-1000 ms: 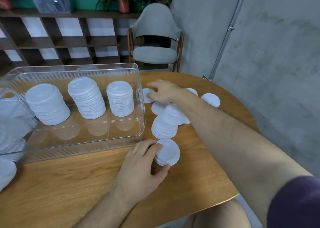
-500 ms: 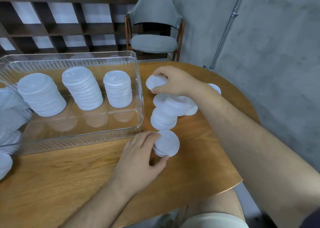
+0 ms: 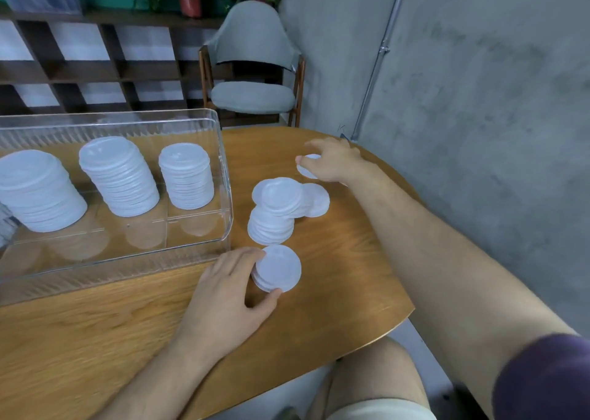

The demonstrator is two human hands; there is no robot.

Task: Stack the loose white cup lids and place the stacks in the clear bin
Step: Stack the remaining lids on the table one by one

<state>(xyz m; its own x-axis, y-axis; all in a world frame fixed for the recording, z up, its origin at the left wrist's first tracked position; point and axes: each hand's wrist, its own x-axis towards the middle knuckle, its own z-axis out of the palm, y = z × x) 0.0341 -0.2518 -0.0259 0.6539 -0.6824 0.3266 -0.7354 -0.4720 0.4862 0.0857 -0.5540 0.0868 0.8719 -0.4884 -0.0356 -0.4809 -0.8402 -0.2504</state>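
The clear bin (image 3: 223,151) stands at the left of the wooden table (image 3: 335,308) and holds three stacks of white lids (image 3: 119,176). To its right lies a loose pile of white lids (image 3: 281,202) with a short stack leaning below it. My left hand (image 3: 223,292) grips a small stack of lids (image 3: 279,268) near the bin's front corner, thumb and fingers around its edge. My right hand (image 3: 332,161) reaches to the far side of the table and pinches white lids (image 3: 308,170) there, fingers curled over them.
A grey chair (image 3: 252,77) stands behind the table, beside a concrete wall with a metal pipe (image 3: 380,52). A dark wooden shelf (image 3: 95,68) with potted plants runs along the back. The table's rounded edge lies close on the right.
My right hand moved from beside the bin's far corner to the right with a lid in it, and now holds lids at the far right. My left hand stayed on its small stack.
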